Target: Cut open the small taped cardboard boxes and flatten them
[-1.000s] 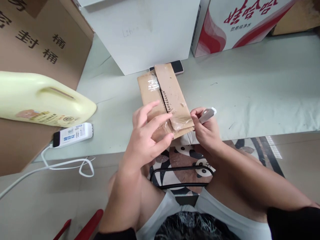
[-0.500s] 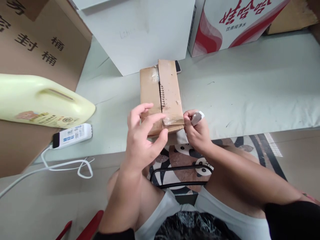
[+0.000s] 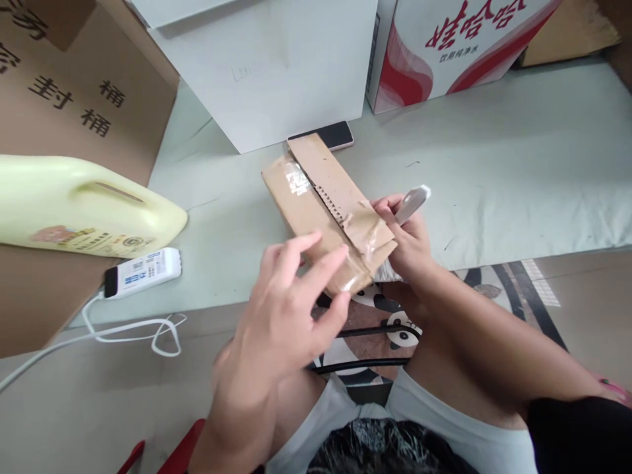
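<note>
A small brown cardboard box [image 3: 316, 191] sits slantwise at the bench's front edge, its near corner jutting out past it. Clear tape clings to its top, and a ragged seam runs between its flaps. My left hand [image 3: 291, 296] is open, fingers spread, with the fingertips at the near left part of the box and the thumb by its near end. At the box's right side, my right hand [image 3: 407, 240] is closed round a tool with a white handle [image 3: 413, 203]. The handle's end points up and right; the tool's other end is hidden by the hand and box.
Behind the box, a black phone [image 3: 336, 135] lies against a large white box [image 3: 276, 72]. A red-and-white carton [image 3: 419, 59] stands at the back right. To the left are a pale yellow jug [image 3: 89, 204], a white power strip [image 3: 148, 272] with cable and a big brown carton [image 3: 148, 118].
The cardboard box has turned, its far end swinging left and its near end right, uncovering more of the phone. My left hand has come nearer its near end; the white handle has shifted right and up.
</note>
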Demonstrator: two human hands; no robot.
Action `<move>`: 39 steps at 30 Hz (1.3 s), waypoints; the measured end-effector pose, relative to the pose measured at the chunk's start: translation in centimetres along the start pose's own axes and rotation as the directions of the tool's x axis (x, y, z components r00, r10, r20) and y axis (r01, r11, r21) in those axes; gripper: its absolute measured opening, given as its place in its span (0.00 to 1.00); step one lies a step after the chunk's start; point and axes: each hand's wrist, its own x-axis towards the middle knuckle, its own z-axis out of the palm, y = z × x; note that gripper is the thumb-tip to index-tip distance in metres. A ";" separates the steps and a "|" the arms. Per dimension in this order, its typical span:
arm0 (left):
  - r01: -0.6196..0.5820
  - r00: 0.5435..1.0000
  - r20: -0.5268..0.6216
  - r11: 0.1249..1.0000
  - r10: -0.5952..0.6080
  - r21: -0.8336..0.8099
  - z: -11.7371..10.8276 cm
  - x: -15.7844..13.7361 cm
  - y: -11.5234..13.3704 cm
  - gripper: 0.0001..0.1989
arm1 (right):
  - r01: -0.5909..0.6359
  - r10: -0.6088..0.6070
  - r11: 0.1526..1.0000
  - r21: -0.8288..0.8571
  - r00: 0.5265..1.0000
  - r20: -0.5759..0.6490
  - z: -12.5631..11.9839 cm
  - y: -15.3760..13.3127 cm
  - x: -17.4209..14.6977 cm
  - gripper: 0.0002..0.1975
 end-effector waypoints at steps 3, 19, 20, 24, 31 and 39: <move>-0.059 0.995 0.071 0.996 0.063 -0.062 -0.9 -0.6 1.5 0.18 | -0.100 0.088 0.987 0.129 0.991 0.100 -0.8 -0.3 0.6 0.21; -0.167 0.977 0.125 0.984 0.173 -0.053 0.3 2.8 -0.2 0.22 | -0.190 0.123 0.978 0.088 0.863 0.490 0.3 0.0 0.2 0.20; -0.154 0.972 0.173 0.986 0.162 -0.058 0.2 2.9 -0.2 0.24 | -0.192 0.126 0.977 0.087 0.862 0.491 0.3 0.0 0.2 0.21; -0.095 0.957 0.268 0.993 0.110 -0.069 -0.5 2.8 0.1 0.33 | -0.184 0.121 0.980 0.072 0.846 0.520 0.2 0.0 0.4 0.23; -0.024 0.952 0.307 0.998 0.007 0.052 -0.9 2.5 0.1 0.30 | -0.114 0.097 0.993 0.008 0.879 0.467 -0.3 -0.1 0.5 0.24; -0.015 0.967 0.255 0.999 0.004 0.042 -0.2 2.9 -0.6 0.24 | -0.077 0.068 0.997 0.008 0.923 0.378 -0.2 -0.2 0.4 0.26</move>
